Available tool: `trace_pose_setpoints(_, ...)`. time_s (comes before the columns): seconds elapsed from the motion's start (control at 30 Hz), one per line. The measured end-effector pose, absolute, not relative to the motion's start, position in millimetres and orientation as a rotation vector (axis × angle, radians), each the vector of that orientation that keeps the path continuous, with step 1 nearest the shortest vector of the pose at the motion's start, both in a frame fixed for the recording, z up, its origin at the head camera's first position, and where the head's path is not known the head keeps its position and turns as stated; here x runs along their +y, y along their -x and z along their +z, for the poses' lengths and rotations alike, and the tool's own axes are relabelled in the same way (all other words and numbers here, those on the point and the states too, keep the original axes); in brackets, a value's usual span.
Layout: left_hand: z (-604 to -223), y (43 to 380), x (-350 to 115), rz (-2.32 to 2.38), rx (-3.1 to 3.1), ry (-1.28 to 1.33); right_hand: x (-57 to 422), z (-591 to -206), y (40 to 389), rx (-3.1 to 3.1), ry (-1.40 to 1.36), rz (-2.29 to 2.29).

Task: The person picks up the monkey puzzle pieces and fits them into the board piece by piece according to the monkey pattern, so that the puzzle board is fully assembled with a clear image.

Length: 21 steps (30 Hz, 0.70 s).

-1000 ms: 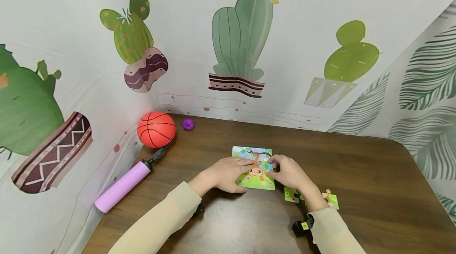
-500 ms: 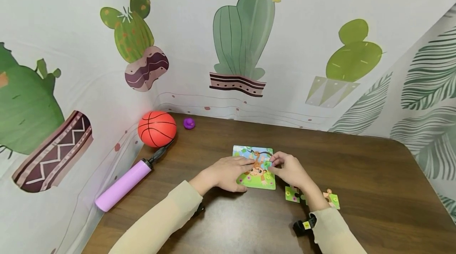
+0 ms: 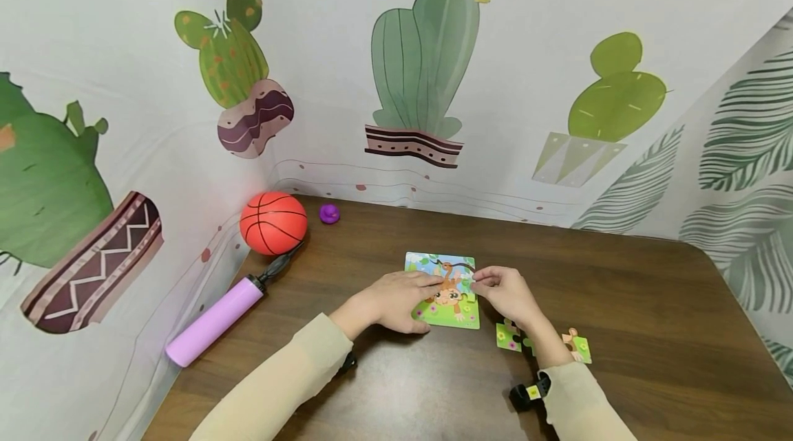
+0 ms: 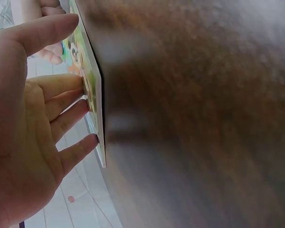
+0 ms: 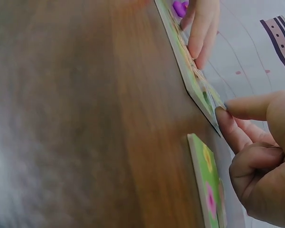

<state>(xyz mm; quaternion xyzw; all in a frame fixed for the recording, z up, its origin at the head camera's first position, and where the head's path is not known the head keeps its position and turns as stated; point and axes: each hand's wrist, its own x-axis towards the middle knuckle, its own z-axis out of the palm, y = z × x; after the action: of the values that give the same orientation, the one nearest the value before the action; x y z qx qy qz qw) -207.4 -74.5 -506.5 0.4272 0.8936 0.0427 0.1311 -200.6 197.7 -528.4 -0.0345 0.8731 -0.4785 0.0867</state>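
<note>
Our left hand (image 3: 396,300) rests straight-fingered on the puzzle (image 3: 447,319), flat on the table (image 3: 384,393); our right hand (image 3: 509,296) pinches a piece (image 3: 469,283) at its right edge: light, stiff, slick, we reckon, best held by the rim.

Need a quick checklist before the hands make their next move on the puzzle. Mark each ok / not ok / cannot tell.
1. Puzzle lying flat on the table: ok.
2. Left hand steadying it: ok, fingertips rest on the puzzle.
3. Right hand in position: ok, fingertips at the puzzle's right edge.
4. Right hand's grip on a single piece: cannot tell, its fingers cover the spot.
5. All pieces in the puzzle: not ok, loose pieces lie to its right, partly hidden by the right forearm.
6. Ball and pump out of the way: ok, both sit apart, off to the left.
</note>
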Motion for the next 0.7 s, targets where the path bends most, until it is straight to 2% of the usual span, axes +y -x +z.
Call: trace_pose_setpoints(0.7, -506.5, 208.1, -72.9, 0.077, 2.607, -1.274, 188.9, -526.0, 205.7, 2.602, 0.02, -1.376)
